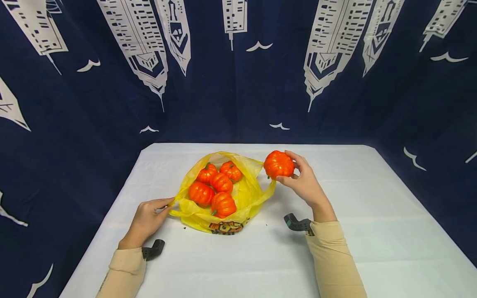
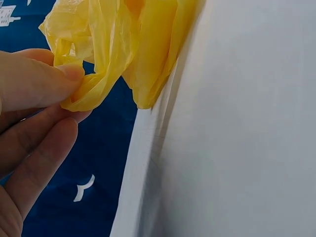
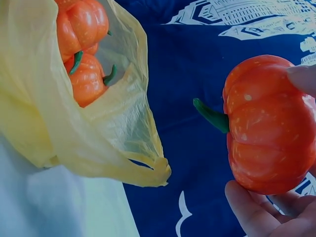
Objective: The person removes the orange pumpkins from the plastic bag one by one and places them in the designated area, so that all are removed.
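A yellow plastic bag (image 1: 247,198) lies open on the table with several small orange pumpkins (image 1: 221,182) inside it. At its left side my left hand (image 1: 148,217) pinches the bag's edge between thumb and fingers; the left wrist view shows the crumpled yellow plastic (image 2: 111,59) in that grip. To the right of the bag's mouth, my right hand (image 1: 307,186) holds another orange pumpkin (image 1: 278,164) above the table. Its green stem (image 3: 211,116) points toward the bag in the right wrist view. The held pumpkin is apart from the bag there.
The white table (image 1: 372,248) reaches out around the bag on both sides. Behind it hangs a dark blue cloth (image 1: 238,99) with white building prints. Dark wrist mounts (image 1: 297,222) stick out near both sleeves. A few tiny dark specks lie near the bag.
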Action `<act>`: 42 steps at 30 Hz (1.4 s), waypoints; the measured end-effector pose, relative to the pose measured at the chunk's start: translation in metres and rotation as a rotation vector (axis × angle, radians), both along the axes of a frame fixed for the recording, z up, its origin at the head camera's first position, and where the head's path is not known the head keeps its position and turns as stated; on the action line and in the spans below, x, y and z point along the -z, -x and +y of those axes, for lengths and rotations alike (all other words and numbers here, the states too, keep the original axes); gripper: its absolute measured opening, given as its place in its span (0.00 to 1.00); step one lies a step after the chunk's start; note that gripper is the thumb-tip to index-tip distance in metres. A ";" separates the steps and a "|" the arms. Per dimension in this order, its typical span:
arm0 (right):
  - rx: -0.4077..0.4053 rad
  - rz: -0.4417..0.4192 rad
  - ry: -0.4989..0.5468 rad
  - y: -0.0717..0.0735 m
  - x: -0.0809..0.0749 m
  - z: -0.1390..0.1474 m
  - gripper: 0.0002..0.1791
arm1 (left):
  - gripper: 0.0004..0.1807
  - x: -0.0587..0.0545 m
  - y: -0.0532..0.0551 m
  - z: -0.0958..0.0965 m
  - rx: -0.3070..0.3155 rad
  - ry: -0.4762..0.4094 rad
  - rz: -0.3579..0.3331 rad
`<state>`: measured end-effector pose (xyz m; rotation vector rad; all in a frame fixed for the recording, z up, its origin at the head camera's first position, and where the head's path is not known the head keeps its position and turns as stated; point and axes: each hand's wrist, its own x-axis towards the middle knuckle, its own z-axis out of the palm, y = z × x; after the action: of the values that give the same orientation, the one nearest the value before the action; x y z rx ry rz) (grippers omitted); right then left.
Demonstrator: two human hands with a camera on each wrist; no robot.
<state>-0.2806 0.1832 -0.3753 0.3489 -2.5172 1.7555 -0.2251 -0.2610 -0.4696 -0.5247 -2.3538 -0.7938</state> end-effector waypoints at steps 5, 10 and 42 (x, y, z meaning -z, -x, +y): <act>0.007 -0.007 0.032 0.002 0.001 0.005 0.48 | 0.19 0.003 0.002 -0.001 -0.004 -0.010 0.006; 0.062 -0.007 0.069 0.006 0.002 0.010 0.49 | 0.19 0.004 0.002 -0.003 -0.012 -0.011 0.007; 0.242 -0.002 0.388 0.014 0.018 0.035 0.40 | 0.20 0.005 0.001 0.001 -0.040 -0.027 0.004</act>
<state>-0.2951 0.2185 -0.3931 0.0190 -2.0447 2.0727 -0.2261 -0.2602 -0.4744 -0.4659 -2.3393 -0.8051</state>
